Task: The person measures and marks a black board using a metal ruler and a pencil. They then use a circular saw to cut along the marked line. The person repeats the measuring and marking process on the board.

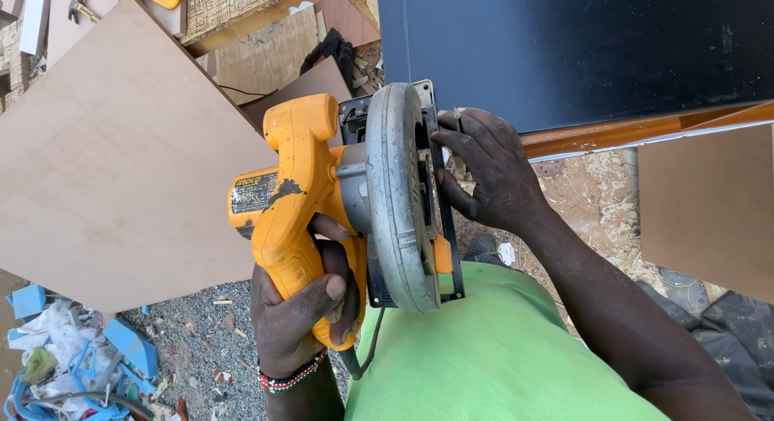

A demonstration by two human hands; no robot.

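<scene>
My left hand (300, 312), with a beaded bracelet at the wrist, is closed around the handle of an orange circular saw (294, 203). The saw's grey blade guard (397, 195) and black base plate stand on edge in the middle of the view. My right hand (493, 169) grips the base plate beside the guard, with its fingers curled over the plate's edge. The front of the saw meets the edge of a large dark panel (580, 42) lying on an orange-brown wooden frame (645, 129). The blade itself is hidden by the guard.
A big light-brown board (113, 155) leans at the left, and another brown board (709, 207) stands at the right. Gravel, sawdust and blue plastic scraps (81, 356) cover the ground. Wood offcuts and a hammer (79, 5) lie at the top left. My green shirt fills the bottom.
</scene>
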